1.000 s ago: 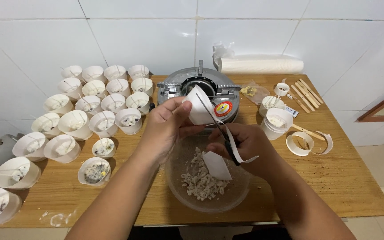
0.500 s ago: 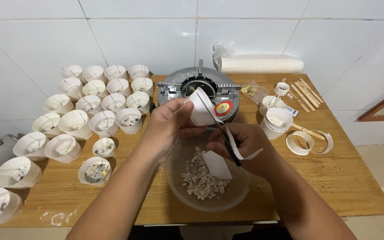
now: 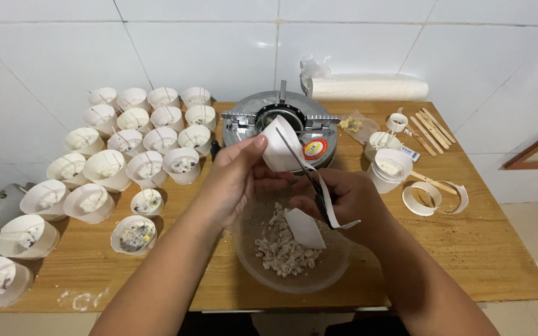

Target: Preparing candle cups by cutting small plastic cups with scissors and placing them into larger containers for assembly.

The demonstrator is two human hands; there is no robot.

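Left grip (image 3: 235,180) clenched around a tilted white paper cup (image 3: 279,144), right grip (image 3: 344,198) closed on scissors (image 3: 306,174) cutting into its wall, above a clear bowl (image 3: 337,261) of crumbled white bits; wooden worktop (image 3: 499,249) beneath, gas stove (image 3: 244,121) behind
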